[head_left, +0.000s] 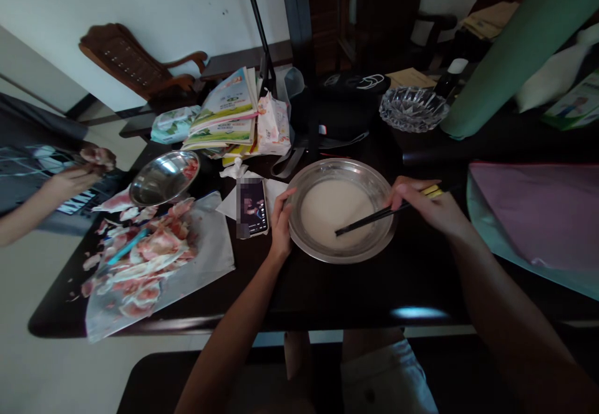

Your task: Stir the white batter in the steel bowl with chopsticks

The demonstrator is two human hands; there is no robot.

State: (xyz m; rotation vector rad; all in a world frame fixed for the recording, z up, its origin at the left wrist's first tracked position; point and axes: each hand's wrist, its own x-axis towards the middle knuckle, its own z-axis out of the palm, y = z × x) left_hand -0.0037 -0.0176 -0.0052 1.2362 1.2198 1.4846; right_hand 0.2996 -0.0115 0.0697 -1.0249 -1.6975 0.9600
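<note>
Head view: wide round brushed-metal basin (296, 226) at frame center, smooth off-white liquid (334, 208) inside. Left hand (281, 223) on basin's left rim, fingers spread along it. Right hand (423, 205) gripping slim black chopsticks with yellow ends (374, 216), tips in liquid. Glossy dark wood table (337, 301) below. Black flat phone (255, 209) left of basin. Frame left: crumpled pink-white peels (161, 245) on translucent plastic sheet (210, 239), shiny steel bowl (156, 180) behind. Upper right: faceted clear glass dish (412, 111).

Open tabletop (346, 292) before the steel basin (344, 257), between both forearms (246, 317); phone (256, 208) beyond the left hand (281, 225).
</note>
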